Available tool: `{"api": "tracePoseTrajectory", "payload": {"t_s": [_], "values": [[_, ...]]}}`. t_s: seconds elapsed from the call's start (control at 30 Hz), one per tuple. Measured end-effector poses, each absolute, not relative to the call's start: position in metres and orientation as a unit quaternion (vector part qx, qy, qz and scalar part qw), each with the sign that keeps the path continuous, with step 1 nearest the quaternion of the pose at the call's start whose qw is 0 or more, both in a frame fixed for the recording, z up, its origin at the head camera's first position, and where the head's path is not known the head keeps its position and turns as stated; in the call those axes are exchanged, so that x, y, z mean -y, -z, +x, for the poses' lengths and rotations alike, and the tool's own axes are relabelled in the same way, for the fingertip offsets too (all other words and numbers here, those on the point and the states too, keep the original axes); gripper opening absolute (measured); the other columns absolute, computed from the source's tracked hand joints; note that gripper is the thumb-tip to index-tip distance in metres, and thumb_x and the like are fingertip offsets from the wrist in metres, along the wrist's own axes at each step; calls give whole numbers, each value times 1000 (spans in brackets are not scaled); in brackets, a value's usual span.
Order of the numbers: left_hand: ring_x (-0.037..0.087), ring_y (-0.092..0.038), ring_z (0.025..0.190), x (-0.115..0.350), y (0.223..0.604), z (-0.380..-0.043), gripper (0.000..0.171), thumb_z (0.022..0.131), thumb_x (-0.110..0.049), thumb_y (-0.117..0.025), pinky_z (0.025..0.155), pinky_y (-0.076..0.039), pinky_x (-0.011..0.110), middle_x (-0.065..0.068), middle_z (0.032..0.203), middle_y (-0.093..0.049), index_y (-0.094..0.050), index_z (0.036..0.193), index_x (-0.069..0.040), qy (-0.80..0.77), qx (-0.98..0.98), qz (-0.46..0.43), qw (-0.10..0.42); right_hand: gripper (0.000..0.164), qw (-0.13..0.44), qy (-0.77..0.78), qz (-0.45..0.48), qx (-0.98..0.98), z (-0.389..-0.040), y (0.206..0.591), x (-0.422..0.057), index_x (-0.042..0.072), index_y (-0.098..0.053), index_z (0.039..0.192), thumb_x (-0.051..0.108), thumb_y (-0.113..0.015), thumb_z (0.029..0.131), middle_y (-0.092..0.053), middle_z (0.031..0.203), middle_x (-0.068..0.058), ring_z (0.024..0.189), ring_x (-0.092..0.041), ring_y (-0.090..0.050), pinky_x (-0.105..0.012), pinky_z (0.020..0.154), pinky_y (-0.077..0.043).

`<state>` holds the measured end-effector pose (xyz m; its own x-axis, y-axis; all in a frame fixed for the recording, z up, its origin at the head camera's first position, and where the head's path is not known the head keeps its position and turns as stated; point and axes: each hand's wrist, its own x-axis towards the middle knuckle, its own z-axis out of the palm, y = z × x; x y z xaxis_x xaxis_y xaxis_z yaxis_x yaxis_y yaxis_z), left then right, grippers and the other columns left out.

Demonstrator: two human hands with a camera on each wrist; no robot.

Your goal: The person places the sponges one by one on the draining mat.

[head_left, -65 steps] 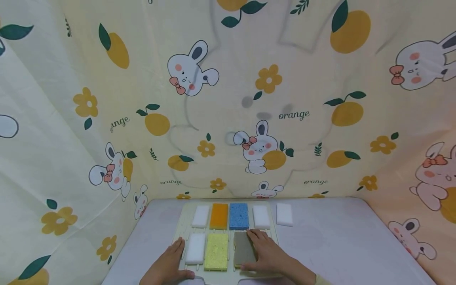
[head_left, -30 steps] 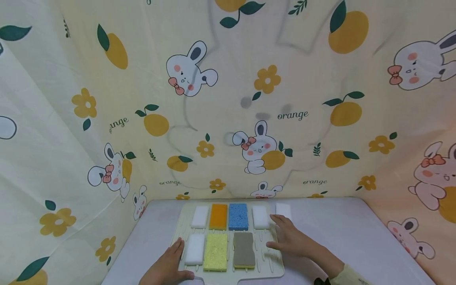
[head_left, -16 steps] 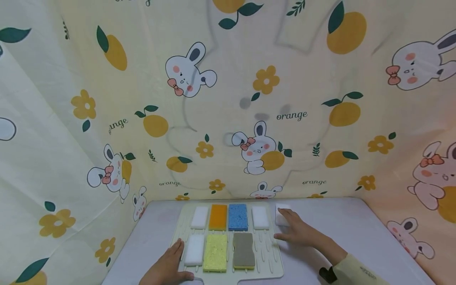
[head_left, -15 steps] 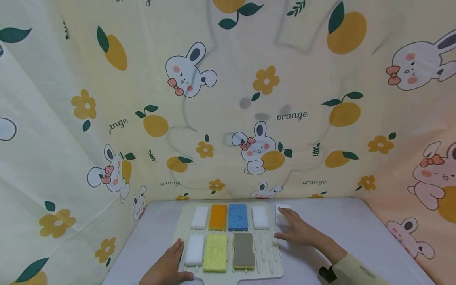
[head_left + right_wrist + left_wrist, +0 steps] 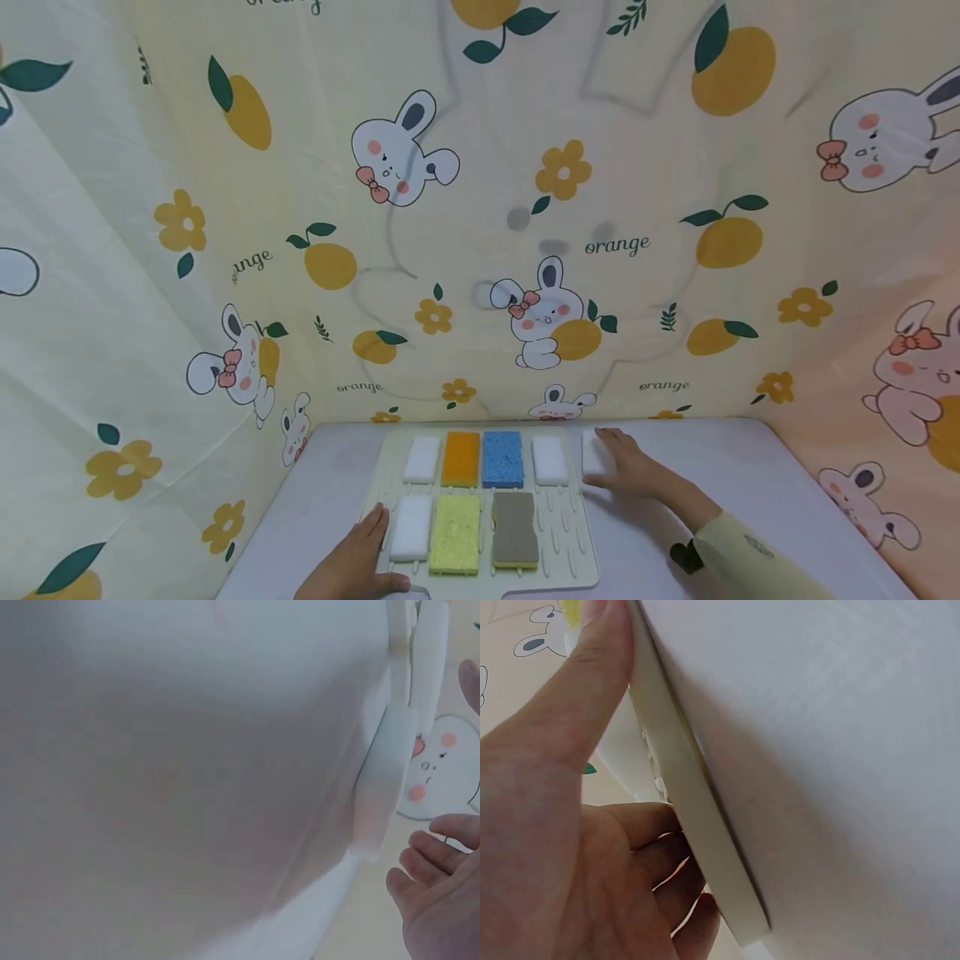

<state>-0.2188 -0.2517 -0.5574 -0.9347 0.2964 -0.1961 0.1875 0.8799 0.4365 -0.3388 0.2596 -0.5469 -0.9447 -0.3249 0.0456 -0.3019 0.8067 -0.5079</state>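
Note:
A cream ribbed tray with a handle-like cutout (image 5: pixel 558 567) lies on the table. My left hand (image 5: pixel 347 558) rests at its near left corner, fingers along the left side and thumb at the front; in the left wrist view they touch the tray's rim (image 5: pixel 705 825). Just right of the tray, a loose white sponge (image 5: pixel 591 454) lies on the table. My right hand (image 5: pixel 630 471) is over its right side, partly hiding it, thumb and fingers spread. In the right wrist view the fingers sit beside that sponge (image 5: pixel 382 784), with a gap showing.
The tray's back row bears a white (image 5: pixel 422 460), an orange (image 5: pixel 461 458), a blue (image 5: pixel 502 458) and another white sponge (image 5: pixel 550 460). In front are a white (image 5: pixel 411 529), a yellow (image 5: pixel 455 533) and a grey-topped sponge (image 5: pixel 514 529). A patterned cloth (image 5: pixel 465 250) encloses the table.
My right hand has left the grey-topped sponge, which stays on the tray, and moved right and back to the loose white sponge. The left hand keeps its place.

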Motion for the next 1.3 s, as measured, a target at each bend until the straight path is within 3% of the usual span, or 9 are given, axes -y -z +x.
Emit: {"api": "tracePoseTrajectory", "payload": {"t_s": [0.43,0.9,1.3], "values": [[55,-37,151,252,557,-219,120,81,-59,-88,120,-34,70,30,171,-29,-34,161,12,-208,-962,123,127,129,60,237,-99,-965,-365,555,-272,-11,-26,164,64,-89,79,-25,168,-38,155,-58,-23,-71,124,-27],[55,-37,151,249,552,-216,118,82,-56,-89,120,-34,69,31,170,-30,-34,160,13,-205,-963,122,127,125,75,263,-90,-958,-369,562,-274,-11,-27,163,53,-93,80,-27,167,-37,155,-57,-24,-69,126,-24],[55,-37,151,252,557,-218,119,82,-57,-89,119,-34,70,33,169,-30,-33,159,15,-207,-961,136,121,121,75,262,-82,-959,-372,566,-273,-10,-31,162,53,-94,79,-33,166,-35,153,-55,-31,-67,125,-29]]}}
